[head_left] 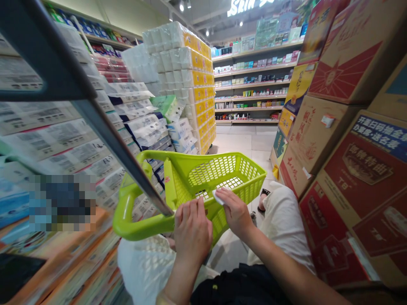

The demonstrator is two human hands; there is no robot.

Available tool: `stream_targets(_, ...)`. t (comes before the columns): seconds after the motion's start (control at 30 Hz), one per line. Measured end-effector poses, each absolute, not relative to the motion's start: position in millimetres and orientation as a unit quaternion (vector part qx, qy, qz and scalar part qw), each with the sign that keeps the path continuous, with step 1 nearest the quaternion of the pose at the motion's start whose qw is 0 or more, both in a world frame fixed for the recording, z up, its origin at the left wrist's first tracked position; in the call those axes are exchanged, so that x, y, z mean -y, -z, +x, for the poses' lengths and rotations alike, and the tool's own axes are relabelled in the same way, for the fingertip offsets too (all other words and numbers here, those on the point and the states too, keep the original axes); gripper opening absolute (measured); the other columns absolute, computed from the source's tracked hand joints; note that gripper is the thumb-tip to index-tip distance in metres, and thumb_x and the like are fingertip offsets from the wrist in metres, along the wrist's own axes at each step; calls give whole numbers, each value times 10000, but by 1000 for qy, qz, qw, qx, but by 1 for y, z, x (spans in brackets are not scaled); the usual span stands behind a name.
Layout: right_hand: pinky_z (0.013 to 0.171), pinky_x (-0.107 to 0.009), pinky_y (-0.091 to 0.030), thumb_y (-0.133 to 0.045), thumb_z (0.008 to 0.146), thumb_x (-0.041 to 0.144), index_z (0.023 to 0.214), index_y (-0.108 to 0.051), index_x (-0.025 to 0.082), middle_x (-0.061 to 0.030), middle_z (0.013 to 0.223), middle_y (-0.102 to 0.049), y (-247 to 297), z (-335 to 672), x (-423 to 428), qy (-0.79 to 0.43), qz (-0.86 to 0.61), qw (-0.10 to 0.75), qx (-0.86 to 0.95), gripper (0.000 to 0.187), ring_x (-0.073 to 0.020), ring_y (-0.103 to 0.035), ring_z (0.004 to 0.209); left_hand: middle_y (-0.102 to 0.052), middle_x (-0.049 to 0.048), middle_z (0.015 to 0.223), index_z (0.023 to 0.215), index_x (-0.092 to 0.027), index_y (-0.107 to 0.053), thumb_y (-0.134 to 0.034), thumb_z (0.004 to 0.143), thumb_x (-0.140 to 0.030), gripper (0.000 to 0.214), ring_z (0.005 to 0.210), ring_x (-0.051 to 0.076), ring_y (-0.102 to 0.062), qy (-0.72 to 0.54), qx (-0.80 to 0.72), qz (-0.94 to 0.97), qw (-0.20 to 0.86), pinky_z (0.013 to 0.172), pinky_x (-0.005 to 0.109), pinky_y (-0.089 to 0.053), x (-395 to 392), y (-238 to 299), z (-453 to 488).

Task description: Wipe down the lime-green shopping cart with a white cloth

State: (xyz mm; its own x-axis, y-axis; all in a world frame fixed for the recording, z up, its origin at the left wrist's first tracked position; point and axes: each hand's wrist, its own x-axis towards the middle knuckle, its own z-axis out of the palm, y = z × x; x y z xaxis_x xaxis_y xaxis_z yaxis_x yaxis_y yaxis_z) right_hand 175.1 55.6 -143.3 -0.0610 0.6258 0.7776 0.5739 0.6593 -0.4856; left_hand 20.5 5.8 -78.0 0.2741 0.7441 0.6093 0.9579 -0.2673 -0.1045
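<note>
A bright green plastic shopping basket [241, 169] rests on my lap, tipped so its open top faces up and away. My left hand [191, 231] grips the basket's near rim, fingers curled over the edge. My right hand [235, 212] is closed on a small white cloth or wipe [218, 197] and presses it against the basket's inner wall. The basket's handle [127, 220] hangs to the left. I am sitting low in a shop aisle, my light trousers [282, 220] visible below.
A dark metal shelf post [104, 127] slants across the left, with packaged goods behind it. Stacked tissue packs [187, 84] stand ahead. Brown and red cartons [349, 148] are piled on the right. Tiled floor [244, 142] runs to far shelves.
</note>
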Motion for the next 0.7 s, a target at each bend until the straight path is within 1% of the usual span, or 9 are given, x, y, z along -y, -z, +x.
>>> stream_targets(0.1,1081,-425,-492,-412,925,76,1258,-649,231,-80,1239,-697,142,173,-55,-28,-399,543,739,436,-205,-622,1213,-661,120,1060,1217,-86,-605,-519,799,-121,428,1073,279,-533,226,556,-765,233,1032,430,-322,-6,78,20)
stream_targets(0.37,1040,-470,-523,-424,885,64,1171,-697,226,-90,1177,-723,157,205,-72,2,-477,560,677,427,-242,-653,1168,-662,121,1062,1210,-85,-612,-515,804,-131,420,1065,289,-535,223,561,-761,239,1027,430,-327,-4,78,21)
stream_targets(0.43,1045,-465,-519,-420,886,57,1186,-688,224,-91,1182,-721,151,193,-65,-10,-462,560,688,436,-236,-646,1179,-660,123,1065,1210,-78,-610,-517,804,-131,420,1065,289,-536,221,561,-761,241,1029,431,-328,-4,77,21)
stream_targets(0.53,1097,-448,-476,-417,911,64,1251,-649,233,-77,1232,-699,137,168,-51,-40,-401,545,736,446,-208,-618,1218,-660,122,1068,1217,-78,-603,-512,801,-124,428,1072,282,-539,220,558,-763,241,1035,427,-326,-4,77,21)
stream_targets(0.6,1093,-429,-481,-413,920,68,1266,-638,229,-78,1239,-695,132,161,-48,-45,-378,541,750,443,-198,-619,1216,-662,119,1065,1219,-86,-602,-508,798,-121,433,1074,277,-542,219,557,-765,239,1041,425,-322,-4,77,20)
stream_targets(0.7,1057,-433,-512,-414,913,68,1245,-654,218,-96,1219,-703,136,169,-54,-26,-398,545,737,436,-213,-636,1192,-663,120,1073,1231,-98,-599,-503,801,-124,440,1082,275,-545,225,557,-765,234,1043,429,-324,-4,78,19)
